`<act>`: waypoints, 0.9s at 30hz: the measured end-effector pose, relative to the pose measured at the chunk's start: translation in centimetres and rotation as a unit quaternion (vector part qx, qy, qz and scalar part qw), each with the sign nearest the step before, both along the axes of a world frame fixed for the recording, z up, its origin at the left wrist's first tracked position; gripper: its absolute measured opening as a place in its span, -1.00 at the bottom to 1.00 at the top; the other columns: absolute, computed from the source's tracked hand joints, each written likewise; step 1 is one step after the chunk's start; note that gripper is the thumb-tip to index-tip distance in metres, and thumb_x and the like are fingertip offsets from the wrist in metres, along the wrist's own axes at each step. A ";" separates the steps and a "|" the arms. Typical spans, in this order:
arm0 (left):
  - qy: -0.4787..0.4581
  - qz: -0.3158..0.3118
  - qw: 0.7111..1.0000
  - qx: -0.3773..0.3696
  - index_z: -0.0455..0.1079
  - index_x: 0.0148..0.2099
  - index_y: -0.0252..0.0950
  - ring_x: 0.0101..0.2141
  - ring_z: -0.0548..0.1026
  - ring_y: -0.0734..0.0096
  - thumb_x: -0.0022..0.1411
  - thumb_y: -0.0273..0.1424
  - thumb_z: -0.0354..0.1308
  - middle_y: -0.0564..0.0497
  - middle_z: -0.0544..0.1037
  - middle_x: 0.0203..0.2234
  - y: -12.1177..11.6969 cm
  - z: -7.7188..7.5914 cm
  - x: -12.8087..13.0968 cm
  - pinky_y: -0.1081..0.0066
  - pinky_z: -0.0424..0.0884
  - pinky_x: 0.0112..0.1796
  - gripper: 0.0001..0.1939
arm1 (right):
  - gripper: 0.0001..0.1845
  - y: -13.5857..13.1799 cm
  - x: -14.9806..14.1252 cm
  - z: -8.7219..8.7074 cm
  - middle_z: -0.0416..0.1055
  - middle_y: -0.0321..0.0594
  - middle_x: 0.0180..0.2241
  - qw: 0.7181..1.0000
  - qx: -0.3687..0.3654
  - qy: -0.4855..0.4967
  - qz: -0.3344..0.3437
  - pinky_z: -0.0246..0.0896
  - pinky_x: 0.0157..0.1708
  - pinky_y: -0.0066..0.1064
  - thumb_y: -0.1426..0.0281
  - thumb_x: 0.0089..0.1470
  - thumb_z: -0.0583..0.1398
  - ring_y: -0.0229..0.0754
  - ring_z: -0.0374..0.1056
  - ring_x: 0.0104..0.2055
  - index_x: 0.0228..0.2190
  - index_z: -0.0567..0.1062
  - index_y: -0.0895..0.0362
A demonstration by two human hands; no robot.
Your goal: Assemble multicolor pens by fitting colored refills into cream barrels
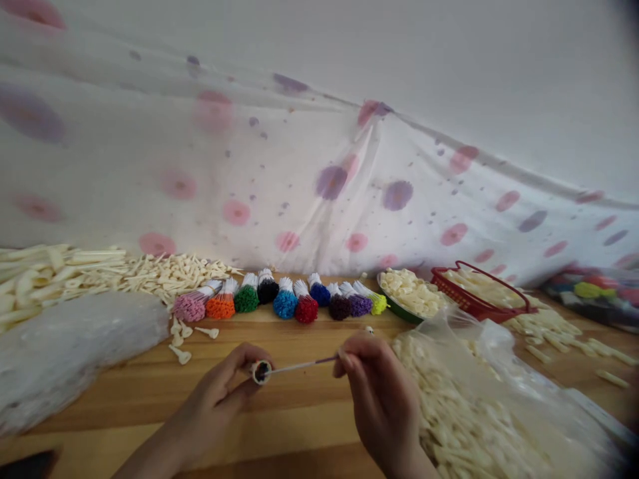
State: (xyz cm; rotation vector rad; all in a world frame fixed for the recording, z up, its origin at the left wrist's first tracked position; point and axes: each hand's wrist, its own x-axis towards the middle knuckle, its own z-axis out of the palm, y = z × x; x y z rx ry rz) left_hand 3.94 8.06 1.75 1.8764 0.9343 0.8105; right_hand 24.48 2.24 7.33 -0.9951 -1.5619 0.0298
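Note:
Between the fingertips of my left hand (227, 382) is a small cream plastic tube (268, 379), its round mouth facing me with dark coloured bits inside. A thin stick (302, 365), white along most of its length and purple near my fingers, is pinched in my right hand (377, 392). Its white end reaches the tube's mouth; how far it goes in, I cannot tell. A small whitish piece with dark spots (369, 330) shows just above my right knuckles. Beyond both hands stand bundles of white-stemmed sticks with coloured tips, among them a purple bundle (360, 303) and a red one (306, 306).
Cream plastic pieces (170, 274) are heaped at the back left behind a clear plastic bag (84, 352). A green-rimmed bowl (405, 314) and a red basket (462, 303) hold more. An open bag (464, 406) of pieces lies right of my right hand. Patterned sheeting (279, 186) hangs behind.

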 end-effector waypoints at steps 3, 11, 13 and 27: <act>0.079 0.044 0.996 0.020 0.22 -0.25 -0.20 -0.35 0.39 0.35 0.25 -0.19 -0.11 0.11 0.37 -0.43 0.6 0.2 -0.1 0.45 0.33 -0.30 -0.78 | -0.85 1.7 0.4 -0.9 0.28 -0.38 -0.63 0.991 -0.069 0.114 0.006 0.15 -0.57 -0.54 0.40 0.15 0.10 -0.34 0.21 -0.59 -0.47 0.34 0.12; 0.233 0.068 0.970 -0.019 0.33 -0.30 -0.24 -0.39 0.50 0.22 0.07 -0.24 0.11 0.02 0.52 -0.43 0.6 0.2 -1.0 0.40 0.31 -0.37 -0.80 | -0.67 5.7 2.0 -4.0 0.21 -0.45 -0.67 0.928 -0.194 0.317 0.027 0.10 -0.67 -0.56 0.14 0.00 0.19 -0.39 0.12 -0.67 -0.54 0.30 0.13; 0.279 0.048 0.959 -0.030 0.38 -0.37 -0.25 -0.37 0.52 0.14 -0.04 -0.31 0.20 -0.03 0.56 -0.43 -0.2 -0.1 -1.0 0.37 0.31 -0.37 -0.84 | -0.65 6.0 2.1 -4.4 0.20 -0.45 -0.68 0.921 -0.210 0.327 0.031 0.09 -0.68 -0.57 0.13 -0.02 0.20 -0.40 0.11 -0.68 -0.56 0.29 0.13; 0.329 0.089 0.940 -0.030 0.42 -0.31 -0.30 -0.19 0.50 0.16 0.05 -0.58 0.05 -0.12 0.57 -0.28 -5.0 -2.8 -0.5 0.32 0.30 -0.17 -0.82 | -0.63 3.7 2.9 -4.8 0.21 -0.45 -0.68 0.914 -0.242 0.320 0.052 0.08 -0.68 -0.57 0.12 -0.03 0.22 -0.41 0.12 -0.68 -0.58 0.30 0.13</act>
